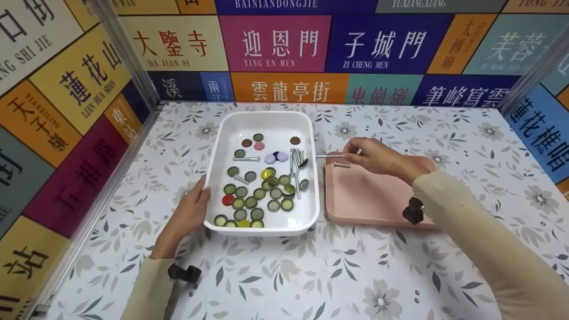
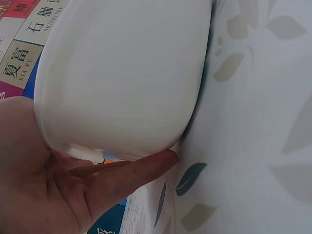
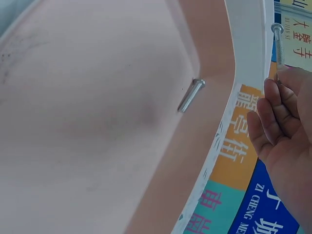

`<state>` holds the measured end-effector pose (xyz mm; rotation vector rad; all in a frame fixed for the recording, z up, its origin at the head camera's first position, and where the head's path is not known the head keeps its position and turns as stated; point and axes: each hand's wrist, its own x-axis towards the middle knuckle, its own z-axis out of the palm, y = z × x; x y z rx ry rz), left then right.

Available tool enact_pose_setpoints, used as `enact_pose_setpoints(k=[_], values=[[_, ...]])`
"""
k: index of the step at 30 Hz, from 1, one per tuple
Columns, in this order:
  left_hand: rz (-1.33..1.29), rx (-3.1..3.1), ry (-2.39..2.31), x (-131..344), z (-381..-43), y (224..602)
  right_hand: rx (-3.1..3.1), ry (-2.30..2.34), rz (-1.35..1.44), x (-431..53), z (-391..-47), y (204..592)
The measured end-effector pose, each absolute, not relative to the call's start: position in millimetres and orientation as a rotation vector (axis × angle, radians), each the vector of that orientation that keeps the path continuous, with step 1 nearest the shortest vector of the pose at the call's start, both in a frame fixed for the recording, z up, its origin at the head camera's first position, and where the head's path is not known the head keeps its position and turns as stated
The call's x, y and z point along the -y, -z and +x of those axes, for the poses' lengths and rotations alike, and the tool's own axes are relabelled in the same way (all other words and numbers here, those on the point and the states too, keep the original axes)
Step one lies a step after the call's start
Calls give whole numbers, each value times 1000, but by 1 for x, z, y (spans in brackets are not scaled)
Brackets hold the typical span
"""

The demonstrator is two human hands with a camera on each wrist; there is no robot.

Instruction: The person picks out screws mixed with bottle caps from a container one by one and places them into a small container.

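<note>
My left hand (image 1: 193,209) rests against the left side of a white tray (image 1: 262,231); in the left wrist view its fingers lie fairly straight along the outer wall. Thumb and fingertips of my right hand (image 1: 373,155) pinch a metal bolt (image 1: 328,156), its round head pointing toward the white tray's right rim. This hand is over the upper left corner of a pink tray (image 1: 373,195). Another bolt (image 3: 192,96) lies inside the pink tray by its wall. Many bottle caps (image 1: 260,193) and several bolts (image 1: 246,159) are spread in the white tray.
The two trays stand side by side on a table (image 1: 284,275) with a leaf-patterned cover. Colourful sign-printed panels (image 1: 275,44) rise behind the table and at both sides. Some bolts (image 1: 295,158) are bunched along the white tray's right wall.
</note>
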<state>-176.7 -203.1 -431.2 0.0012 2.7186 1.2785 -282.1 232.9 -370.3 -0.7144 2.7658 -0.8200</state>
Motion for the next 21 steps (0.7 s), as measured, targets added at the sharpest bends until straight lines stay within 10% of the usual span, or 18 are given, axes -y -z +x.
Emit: enact_pose_setpoints(k=[21], values=[[-4,-2715,-1282,204,-177,433,-2761,778,-591,-257,-282,393]])
